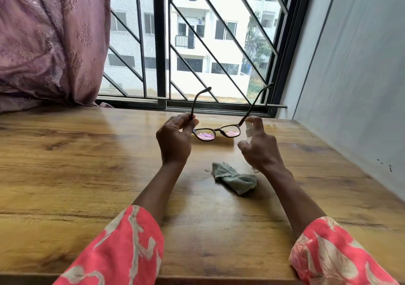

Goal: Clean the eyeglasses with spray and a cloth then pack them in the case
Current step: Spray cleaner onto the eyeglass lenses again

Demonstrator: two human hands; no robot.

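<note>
My left hand (174, 141) grips the left temple of the dark-framed eyeglasses (219, 131), holding them above the wooden table (87, 175) with the arms unfolded and pointing up toward the window. My right hand (258, 149) is closed around a small clear spray bottle (248, 129), with a finger on its top, right beside the right lens. A crumpled grey-green cloth (235, 179) lies on the table below and between my hands. No eyeglass case is in view.
A barred window (192, 43) runs along the table's far edge. A purple curtain (50, 43) hangs at the back left. A pale wall (355, 76) borders the table on the right.
</note>
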